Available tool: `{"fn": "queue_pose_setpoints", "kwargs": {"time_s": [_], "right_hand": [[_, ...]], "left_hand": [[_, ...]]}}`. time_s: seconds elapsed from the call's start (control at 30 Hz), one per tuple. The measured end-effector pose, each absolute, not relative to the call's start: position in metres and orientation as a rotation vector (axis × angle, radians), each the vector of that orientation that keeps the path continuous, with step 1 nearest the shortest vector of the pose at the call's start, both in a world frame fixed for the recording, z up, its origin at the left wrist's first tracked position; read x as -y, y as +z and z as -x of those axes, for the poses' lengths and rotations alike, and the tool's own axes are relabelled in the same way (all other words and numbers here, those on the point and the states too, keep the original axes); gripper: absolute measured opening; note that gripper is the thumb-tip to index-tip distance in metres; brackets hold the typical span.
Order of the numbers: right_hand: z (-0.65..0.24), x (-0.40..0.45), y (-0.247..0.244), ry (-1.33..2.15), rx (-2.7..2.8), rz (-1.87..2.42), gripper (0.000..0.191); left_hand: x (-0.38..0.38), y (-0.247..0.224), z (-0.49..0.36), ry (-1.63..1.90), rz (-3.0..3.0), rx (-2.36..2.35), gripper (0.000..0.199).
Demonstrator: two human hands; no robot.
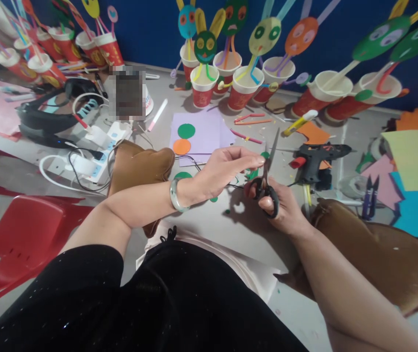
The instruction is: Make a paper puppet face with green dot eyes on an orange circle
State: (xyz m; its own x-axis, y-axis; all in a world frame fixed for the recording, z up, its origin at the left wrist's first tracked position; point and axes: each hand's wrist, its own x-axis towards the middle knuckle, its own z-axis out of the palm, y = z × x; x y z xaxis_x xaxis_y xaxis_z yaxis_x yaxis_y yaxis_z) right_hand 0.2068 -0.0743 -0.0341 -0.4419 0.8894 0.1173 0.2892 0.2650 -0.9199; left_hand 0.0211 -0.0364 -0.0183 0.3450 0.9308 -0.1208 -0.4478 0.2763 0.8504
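pointing lengthwise away, scissors (266, 175) sit gripped by right fingers (266, 204); whether left fingers (255, 161) pinch is unclear.

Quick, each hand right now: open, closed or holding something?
Left hand: partly closed; whether it holds anything can't be told.
Right hand: closed, holding scissors by the handles.

A: Way past the right hand (285, 208)?
B: Open desk (247, 231) on the side toward the black clothing (179, 293) — few small scraps.
A: Right?
B: Glue gun (313, 164), brown padded item (381, 254) in the way.
A: Left?
B: Power strip (103, 164), loose cables (53, 178).
A: Ahead?
B: Scissors (272, 152) point up there — then row of cups (240, 99).
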Motion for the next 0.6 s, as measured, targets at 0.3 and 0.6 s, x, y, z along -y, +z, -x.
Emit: {"fn": "queue_pose_setpoints", "kwargs": {"time_s": [0.3,0.6], "right_hand": [[-0.2093,0.0744,-0.0375,1.131,1.888,1.087,0.075],[-0.2066,0.0742,-0.0346,1.158,1.869,1.093,0.075]], "left_hand": [[0.0368,-0.0118,-0.0221,0.993,-0.786,-0.770,0.037],[0.0363,-0.0138,-0.0227,1.002,-0.807,-0.783,0.044]]}}
